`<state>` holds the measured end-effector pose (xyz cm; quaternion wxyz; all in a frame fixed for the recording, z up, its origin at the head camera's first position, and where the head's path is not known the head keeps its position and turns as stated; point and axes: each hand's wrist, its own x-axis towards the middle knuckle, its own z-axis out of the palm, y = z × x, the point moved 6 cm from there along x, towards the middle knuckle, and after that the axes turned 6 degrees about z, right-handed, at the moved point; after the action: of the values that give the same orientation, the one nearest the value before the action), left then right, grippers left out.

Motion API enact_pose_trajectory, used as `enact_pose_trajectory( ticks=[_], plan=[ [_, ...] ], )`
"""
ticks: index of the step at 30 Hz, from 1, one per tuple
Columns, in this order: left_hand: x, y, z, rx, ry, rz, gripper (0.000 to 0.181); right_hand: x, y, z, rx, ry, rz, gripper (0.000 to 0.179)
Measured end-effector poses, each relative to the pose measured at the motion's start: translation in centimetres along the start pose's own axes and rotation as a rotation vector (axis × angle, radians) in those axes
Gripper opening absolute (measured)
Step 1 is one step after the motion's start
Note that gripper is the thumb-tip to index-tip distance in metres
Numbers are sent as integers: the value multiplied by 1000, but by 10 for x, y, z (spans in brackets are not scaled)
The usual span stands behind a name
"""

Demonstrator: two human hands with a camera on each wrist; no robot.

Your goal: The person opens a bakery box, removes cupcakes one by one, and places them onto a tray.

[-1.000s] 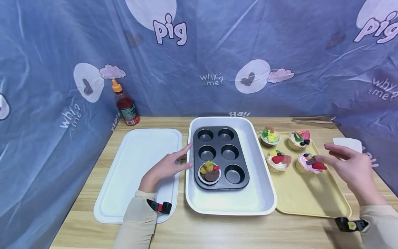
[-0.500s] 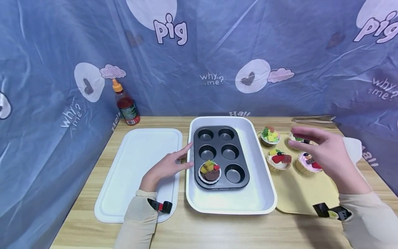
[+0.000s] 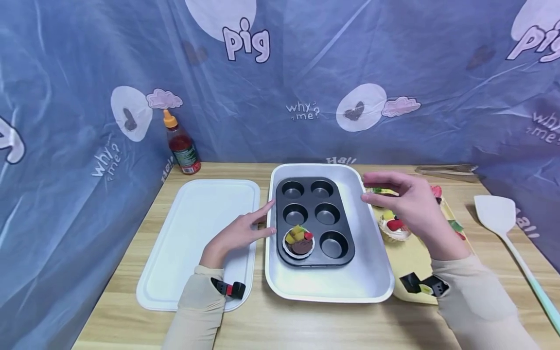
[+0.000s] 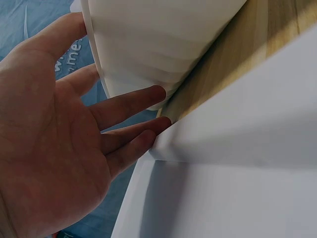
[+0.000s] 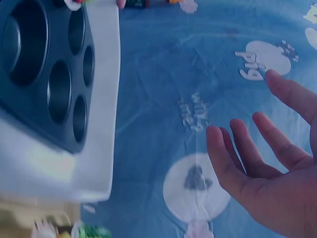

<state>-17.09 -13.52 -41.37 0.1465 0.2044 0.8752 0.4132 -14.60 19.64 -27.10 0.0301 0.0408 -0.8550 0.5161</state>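
In the head view my left hand point(image 3: 240, 233) has its extended fingers at the left rim of a deep white tray point(image 3: 297, 287). The left wrist view shows those fingers point(image 4: 129, 106) spread apart around the rim, with nothing gripped. A dark muffin pan point(image 3: 312, 221) stands inside that tray, and a chocolate cupcake point(image 3: 299, 243) with fruit on top sits in its near-left cup. My right hand point(image 3: 407, 204) hovers at the tray's right rim, above a yellow tray point(image 3: 411, 267) of fruit tarts. Its fingers are loosely bent and hold nothing. A cream tart point(image 3: 393, 229) shows below it; others are partly hidden.
On the left lies a flat white tray point(image 3: 188, 218). A sauce bottle point(image 3: 183, 148) stands at the back left. Tongs point(image 3: 446, 171) lie at the back right, and a white spatula point(image 3: 498, 216) with a green handle lies on the right.
My right hand has swept left from over the pink tart to the deep tray's right rim, uncovering the spatula. The left hand keeps its place. The head view has shifted slightly.
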Motion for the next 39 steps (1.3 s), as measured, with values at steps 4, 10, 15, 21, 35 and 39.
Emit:
enact_pose_trajectory(
  ticks=[4,10,15,21,35,39],
  plan=[
    [1,1,0,5,1,-4,76,3,-5,21,49,-58,-15,45],
    [1,0,0,17,-2,-2,76,9,-7,53,122,-157,-29,44],
    [2,-1,-1,26,-5,4,78,13,-3,73,109,-200,-34,42],
    [2,-2,-1,29,-8,0,78,17,6,91,107,-232,17,45],
    [2,0,0,20,-10,-28,75,18,23,123,55,-317,-24,41],
    [2,0,0,22,-10,-34,75,17,26,129,38,-351,-32,42]
  ],
)
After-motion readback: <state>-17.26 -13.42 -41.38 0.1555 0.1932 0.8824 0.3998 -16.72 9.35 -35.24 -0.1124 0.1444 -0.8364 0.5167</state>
